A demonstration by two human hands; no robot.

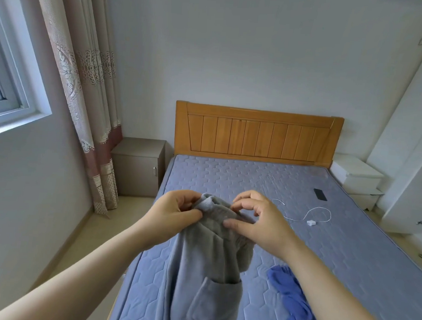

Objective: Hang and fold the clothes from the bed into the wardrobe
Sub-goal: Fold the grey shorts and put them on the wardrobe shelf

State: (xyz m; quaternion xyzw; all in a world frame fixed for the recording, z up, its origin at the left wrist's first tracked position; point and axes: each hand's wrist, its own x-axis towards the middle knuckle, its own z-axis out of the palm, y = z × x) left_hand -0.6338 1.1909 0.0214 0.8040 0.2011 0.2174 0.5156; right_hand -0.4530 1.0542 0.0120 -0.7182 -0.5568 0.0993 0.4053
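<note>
A grey fleece garment [206, 279] with a patch pocket hangs in front of me over the bed [348, 257]. My left hand [173, 213] pinches its ribbed top edge on the left. Thumb and fingers of my right hand [258, 219] grip the same edge on the right. The cloth hangs down out of the frame's bottom. A blue garment [294, 308] lies crumpled on the mattress at the lower right. The white wardrobe [416, 139] stands along the right wall, its doors closed.
On the blue quilted mattress lie a white charger cable [311, 215] and a black phone [320, 194]. The wooden headboard [256, 135] is at the far end. A grey nightstand [138, 166] stands left, a white one [356, 176] right. Curtains [85, 88] and a window are at left.
</note>
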